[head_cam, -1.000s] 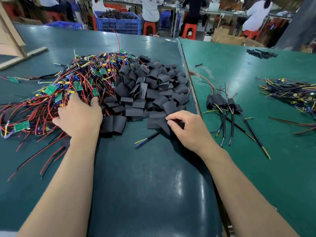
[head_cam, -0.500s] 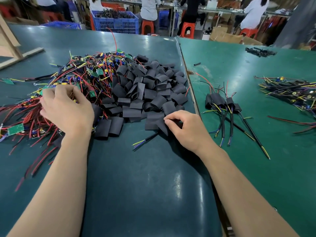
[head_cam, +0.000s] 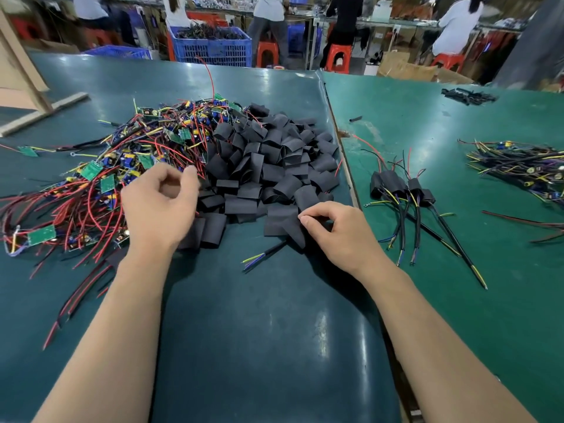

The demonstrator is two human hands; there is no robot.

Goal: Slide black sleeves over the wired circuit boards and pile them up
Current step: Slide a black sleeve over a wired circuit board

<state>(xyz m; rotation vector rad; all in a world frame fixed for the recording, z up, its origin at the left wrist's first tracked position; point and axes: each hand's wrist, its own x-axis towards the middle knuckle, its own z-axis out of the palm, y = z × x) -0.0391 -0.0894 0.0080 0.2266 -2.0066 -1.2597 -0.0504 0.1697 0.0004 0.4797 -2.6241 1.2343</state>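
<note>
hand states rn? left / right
Left hand: fingers curled above the wired boards; whether it pinches a wire cannot be told.
Right hand: pinching a black sleeve at the pile's near edge.

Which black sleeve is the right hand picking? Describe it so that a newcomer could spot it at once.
Start at the heap of black sleeves in the middle of the dark green table. At its near right edge, the right hand pinches one flat sleeve. Unlike its neighbours, it sticks out of the heap towards the viewer, under the fingertips.

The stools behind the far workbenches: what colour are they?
Red-orange; the stools show best in the head view, the only one.
</note>
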